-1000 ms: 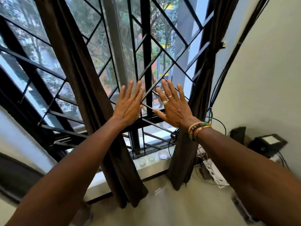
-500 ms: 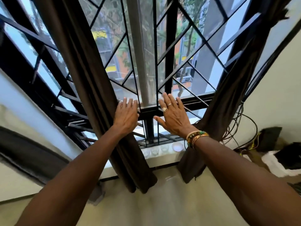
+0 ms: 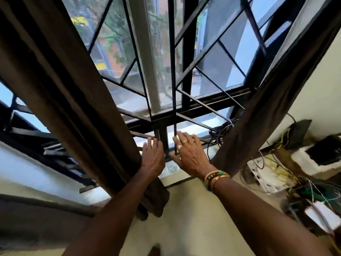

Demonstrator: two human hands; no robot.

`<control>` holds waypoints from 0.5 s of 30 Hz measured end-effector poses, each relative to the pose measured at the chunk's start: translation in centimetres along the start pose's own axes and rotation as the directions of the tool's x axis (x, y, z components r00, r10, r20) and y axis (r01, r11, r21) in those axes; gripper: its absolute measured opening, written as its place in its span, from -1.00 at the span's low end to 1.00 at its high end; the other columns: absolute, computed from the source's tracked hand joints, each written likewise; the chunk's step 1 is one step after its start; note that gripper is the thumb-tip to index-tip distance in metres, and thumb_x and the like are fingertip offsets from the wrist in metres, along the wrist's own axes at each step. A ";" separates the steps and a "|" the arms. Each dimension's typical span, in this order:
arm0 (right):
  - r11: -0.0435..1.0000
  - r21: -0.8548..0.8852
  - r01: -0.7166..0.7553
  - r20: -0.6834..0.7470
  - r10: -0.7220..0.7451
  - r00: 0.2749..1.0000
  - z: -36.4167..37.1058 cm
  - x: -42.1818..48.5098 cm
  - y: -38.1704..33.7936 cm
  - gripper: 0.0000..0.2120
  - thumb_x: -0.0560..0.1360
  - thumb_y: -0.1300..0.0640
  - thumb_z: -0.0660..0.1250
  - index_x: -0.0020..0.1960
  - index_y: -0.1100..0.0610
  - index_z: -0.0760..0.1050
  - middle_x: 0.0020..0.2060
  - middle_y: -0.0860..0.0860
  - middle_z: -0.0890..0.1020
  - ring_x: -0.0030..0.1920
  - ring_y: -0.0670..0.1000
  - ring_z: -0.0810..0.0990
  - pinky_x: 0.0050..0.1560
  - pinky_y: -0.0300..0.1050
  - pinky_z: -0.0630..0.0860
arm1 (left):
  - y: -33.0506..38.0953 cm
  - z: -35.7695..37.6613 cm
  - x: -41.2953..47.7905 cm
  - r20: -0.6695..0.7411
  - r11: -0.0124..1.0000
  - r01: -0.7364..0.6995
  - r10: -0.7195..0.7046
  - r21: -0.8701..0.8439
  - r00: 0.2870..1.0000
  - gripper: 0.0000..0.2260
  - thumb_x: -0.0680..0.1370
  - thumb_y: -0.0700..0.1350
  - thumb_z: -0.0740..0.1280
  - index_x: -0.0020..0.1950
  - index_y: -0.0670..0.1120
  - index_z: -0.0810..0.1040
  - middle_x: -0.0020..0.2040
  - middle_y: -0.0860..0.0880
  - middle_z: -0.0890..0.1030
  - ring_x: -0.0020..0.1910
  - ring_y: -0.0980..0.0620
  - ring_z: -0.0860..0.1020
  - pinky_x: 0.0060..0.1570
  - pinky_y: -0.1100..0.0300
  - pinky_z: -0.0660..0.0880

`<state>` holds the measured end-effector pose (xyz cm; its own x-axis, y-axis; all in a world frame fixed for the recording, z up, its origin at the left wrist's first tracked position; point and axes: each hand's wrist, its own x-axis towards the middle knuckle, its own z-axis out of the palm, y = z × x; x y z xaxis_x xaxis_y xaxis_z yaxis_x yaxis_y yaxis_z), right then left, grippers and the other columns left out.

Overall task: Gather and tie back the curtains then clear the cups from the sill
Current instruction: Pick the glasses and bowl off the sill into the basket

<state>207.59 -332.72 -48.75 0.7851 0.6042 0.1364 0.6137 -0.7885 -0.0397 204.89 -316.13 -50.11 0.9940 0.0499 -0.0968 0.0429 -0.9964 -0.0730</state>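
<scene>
Two dark brown curtains hang gathered at the window: the left curtain [image 3: 70, 100] runs down to below the sill, the right curtain [image 3: 258, 115] slants off to the upper right. My left hand [image 3: 153, 156] is stretched out flat, fingers straight, just right of the left curtain and above the sill. My right hand [image 3: 191, 156], with rings and bracelets, is also flat with spread fingers. Between the two hands a clear cup [image 3: 171, 168] shows on the white sill [image 3: 177, 177]; both hands hide the rest of the sill there. Neither hand holds anything.
A black metal grille [image 3: 171, 115] covers the window behind the hands. A tangle of cables [image 3: 219, 132] hangs by the right curtain. More wires and a white box [image 3: 273, 174] lie at the right, on the floor by the wall.
Both hands have dropped from the middle of the grille down to just above the sill, staying flat. The view has moved closer to the window and tilted down.
</scene>
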 end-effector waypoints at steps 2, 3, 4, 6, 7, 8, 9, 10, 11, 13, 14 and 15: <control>0.999 0.003 -0.033 0.022 0.033 0.999 1.9 0.2 -0.5 -0.37 0.61 -0.25 0.06 0.52 0.13 0.25 0.53 0.18 0.26 0.52 0.22 0.24 0.48 0.26 0.21 | -0.5 1.4 0.3 -0.018 0.999 -0.020 0.021 0.027 1.000 -0.46 0.65 0.03 0.15 0.56 -0.16 0.11 0.59 -0.20 0.11 0.58 -0.22 -0.03 0.51 -0.12 -0.03; 0.999 0.006 -0.047 0.032 0.047 0.998 2.7 0.4 -0.8 -0.35 0.62 -0.27 0.00 0.54 0.13 0.24 0.54 0.18 0.23 0.53 0.22 0.22 0.49 0.28 0.19 | -0.9 1.9 0.5 -0.022 0.999 -0.025 0.026 0.038 0.999 -0.43 0.65 0.05 0.15 0.58 -0.15 0.06 0.60 -0.20 0.04 0.59 -0.22 -0.07 0.52 -0.14 -0.07; 0.998 0.014 -0.060 0.045 0.059 0.997 3.3 0.6 -1.0 -0.31 0.62 -0.31 -0.09 0.55 0.14 0.21 0.56 0.18 0.20 0.55 0.22 0.18 0.50 0.29 0.16 | -1.2 2.3 0.7 -0.024 0.999 -0.027 0.028 0.044 0.999 -0.39 0.65 0.09 0.15 0.59 -0.14 0.01 0.61 -0.19 -0.02 0.59 -0.22 -0.11 0.51 -0.16 -0.12; 0.998 0.015 -0.064 0.058 0.063 0.996 4.5 1.0 -1.2 -0.23 0.60 -0.36 -0.22 0.59 0.14 0.13 0.59 0.18 0.09 0.58 0.22 0.07 0.52 0.29 0.07 | -1.8 3.4 1.2 -0.043 0.998 -0.029 0.032 0.063 0.999 -0.31 0.64 0.17 0.13 0.61 -0.12 -0.10 0.62 -0.16 -0.13 0.58 -0.20 -0.20 0.50 -0.19 -0.18; 0.998 0.012 -0.065 0.064 0.065 0.996 5.0 1.3 -1.2 -0.21 0.59 -0.38 -0.22 0.60 0.14 0.07 0.60 0.17 0.02 0.59 0.21 0.00 0.54 0.28 0.01 | -2.0 4.0 1.4 -0.057 0.997 -0.027 0.031 0.067 0.998 -0.29 0.63 0.20 0.12 0.61 -0.11 -0.12 0.62 -0.16 -0.16 0.58 -0.20 -0.23 0.49 -0.20 -0.20; 0.997 0.013 -0.074 0.078 0.073 0.994 5.8 1.5 -1.3 -0.20 0.58 -0.39 -0.21 0.61 0.13 0.01 0.60 0.17 -0.05 0.60 0.20 -0.06 0.55 0.26 -0.04 | -2.3 4.8 1.6 -0.065 0.998 -0.027 0.031 0.064 0.997 -0.27 0.63 0.22 0.11 0.61 -0.10 -0.13 0.61 -0.16 -0.18 0.57 -0.20 -0.25 0.49 -0.21 -0.21; 0.996 0.015 -0.090 0.089 0.088 0.992 6.5 1.7 -1.3 -0.19 0.58 -0.40 -0.19 0.62 0.13 -0.04 0.60 0.16 -0.10 0.60 0.20 -0.12 0.56 0.25 -0.08 | -2.4 5.5 1.9 -0.069 0.998 -0.027 0.031 0.056 0.997 -0.26 0.62 0.25 0.10 0.61 -0.10 -0.14 0.61 -0.16 -0.20 0.57 -0.21 -0.27 0.48 -0.22 -0.22; 0.994 0.014 -0.107 0.097 0.105 0.990 7.2 2.0 -1.3 -0.18 0.57 -0.41 -0.18 0.62 0.13 -0.08 0.60 0.16 -0.15 0.59 0.19 -0.16 0.56 0.24 -0.11 | -2.6 6.2 2.2 -0.067 0.999 -0.028 0.031 0.047 0.997 -0.25 0.61 0.27 0.09 0.61 -0.09 -0.16 0.61 -0.16 -0.22 0.56 -0.21 -0.29 0.47 -0.23 -0.24; 0.993 0.009 -0.121 0.106 0.119 0.987 7.9 2.2 -1.3 -0.17 0.56 -0.42 -0.18 0.62 0.13 -0.11 0.59 0.15 -0.19 0.59 0.19 -0.20 0.56 0.24 -0.13 | -2.7 6.8 2.5 -0.061 0.999 -0.027 0.029 0.046 0.998 -0.24 0.61 0.30 0.07 0.61 -0.09 -0.19 0.61 -0.16 -0.23 0.56 -0.22 -0.30 0.47 -0.24 -0.27; 0.992 0.002 -0.122 0.124 0.121 0.985 9.1 2.6 -1.2 -0.16 0.56 -0.41 -0.20 0.62 0.13 -0.16 0.58 0.15 -0.24 0.58 0.19 -0.25 0.56 0.25 -0.14 | -2.9 7.8 2.9 -0.065 0.998 -0.031 0.034 0.052 0.997 -0.23 0.60 0.32 0.04 0.61 -0.09 -0.16 0.61 -0.16 -0.23 0.56 -0.21 -0.31 0.46 -0.25 -0.28; 0.993 -0.001 -0.118 0.128 0.117 0.985 9.6 2.8 -1.1 -0.16 0.55 -0.41 -0.22 0.62 0.13 -0.17 0.58 0.15 -0.25 0.58 0.19 -0.26 0.55 0.25 -0.14 | -3.0 8.4 3.1 -0.073 0.998 -0.033 0.038 0.057 0.997 -0.24 0.60 0.32 0.05 0.62 -0.09 -0.12 0.61 -0.16 -0.21 0.56 -0.21 -0.29 0.46 -0.25 -0.28; 0.993 -0.007 -0.117 0.132 0.117 0.984 10.1 3.0 -1.1 -0.16 0.55 -0.41 -0.25 0.62 0.13 -0.18 0.58 0.15 -0.25 0.58 0.19 -0.26 0.55 0.26 -0.14 | -3.2 8.9 3.3 -0.083 0.998 -0.036 0.040 0.057 0.996 -0.25 0.60 0.32 0.06 0.62 -0.09 -0.08 0.61 -0.16 -0.18 0.57 -0.21 -0.27 0.46 -0.24 -0.27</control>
<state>210.12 -328.89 -58.29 0.8556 0.5176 -0.0010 0.5169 -0.8547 -0.0487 207.16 -312.16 -58.99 0.9998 0.0040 -0.0172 0.0018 -0.9921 -0.1258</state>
